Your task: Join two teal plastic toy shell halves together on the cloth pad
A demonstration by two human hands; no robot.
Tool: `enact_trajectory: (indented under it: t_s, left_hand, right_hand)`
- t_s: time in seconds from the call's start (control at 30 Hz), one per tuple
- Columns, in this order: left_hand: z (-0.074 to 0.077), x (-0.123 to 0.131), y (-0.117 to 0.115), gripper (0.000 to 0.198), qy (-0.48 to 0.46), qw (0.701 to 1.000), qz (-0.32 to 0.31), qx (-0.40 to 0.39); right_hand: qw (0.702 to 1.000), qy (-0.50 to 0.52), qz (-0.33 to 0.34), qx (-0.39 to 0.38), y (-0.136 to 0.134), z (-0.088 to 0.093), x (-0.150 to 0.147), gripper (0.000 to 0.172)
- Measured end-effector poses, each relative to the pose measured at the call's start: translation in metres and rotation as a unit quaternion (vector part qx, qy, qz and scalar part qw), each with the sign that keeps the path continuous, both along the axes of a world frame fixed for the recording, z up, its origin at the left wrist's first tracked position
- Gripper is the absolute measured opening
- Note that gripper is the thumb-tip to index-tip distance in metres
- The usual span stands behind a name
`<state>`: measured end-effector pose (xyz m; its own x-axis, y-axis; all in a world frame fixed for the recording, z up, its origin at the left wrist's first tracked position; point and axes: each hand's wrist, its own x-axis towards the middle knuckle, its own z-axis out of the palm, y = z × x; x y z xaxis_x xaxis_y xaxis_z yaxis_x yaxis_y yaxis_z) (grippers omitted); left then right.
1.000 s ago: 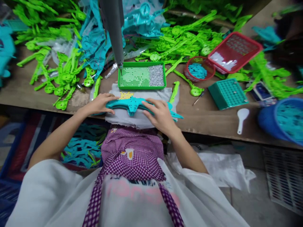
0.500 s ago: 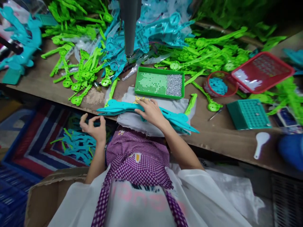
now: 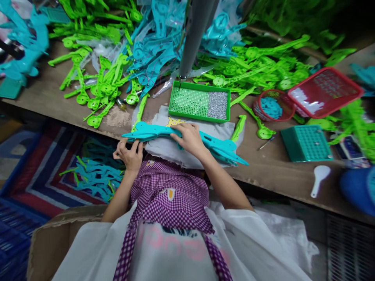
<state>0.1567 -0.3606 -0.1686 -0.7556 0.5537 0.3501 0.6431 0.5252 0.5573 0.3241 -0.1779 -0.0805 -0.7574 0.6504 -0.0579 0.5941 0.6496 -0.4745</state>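
A long turquoise bow-shaped plastic piece (image 3: 146,131), made of stacked halves, lies across a grey cloth (image 3: 164,150) at the table's front edge. My right hand (image 3: 190,138) is closed over its middle, thumb on the near side. By the piece's left end, just below it, is my left hand (image 3: 129,156) with curled fingers and thumb and forefinger close together; what they hold, if anything, is hidden. Beyond the piece stands a green tray (image 3: 199,118) with a perforated plate and many small silver screws. A grey powered screwdriver (image 3: 191,47) hangs point-down over the tray's far edge.
Lime-green plastic parts (image 3: 102,82) and turquoise parts (image 3: 161,54) are heaped at the back. To the right are a red basket (image 3: 260,111), a red tray (image 3: 325,89), a teal box (image 3: 306,144) and a white spoon (image 3: 320,175). A blue crate (image 3: 17,168) stands lower left.
My left hand has moved right, up to the left end of the turquoise piece. The hanging screwdriver has swung right and now tilts. My right hand keeps its place on the piece.
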Motion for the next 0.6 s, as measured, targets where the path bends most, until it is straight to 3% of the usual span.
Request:
enact_trajectory:
  t_s: [0.17,0.4,0.6]
  left_hand:
    - [-0.006,-0.012,0.000,0.038,-0.005,0.999,-0.023,0.043]
    - [0.001,-0.026,-0.009,0.027,0.056,0.995,-0.081,-0.034]
    - [0.006,-0.041,-0.010,0.025,0.068,0.988,-0.131,-0.036]
  right_hand:
    - [1.000,-0.008,-0.003,-0.024,0.004,0.000,0.001,0.031]
    - [1.000,0.009,0.001,0.001,0.002,-0.004,0.002,0.031]
    - [1.000,0.012,0.022,0.001,0.005,-0.009,0.005,0.032]
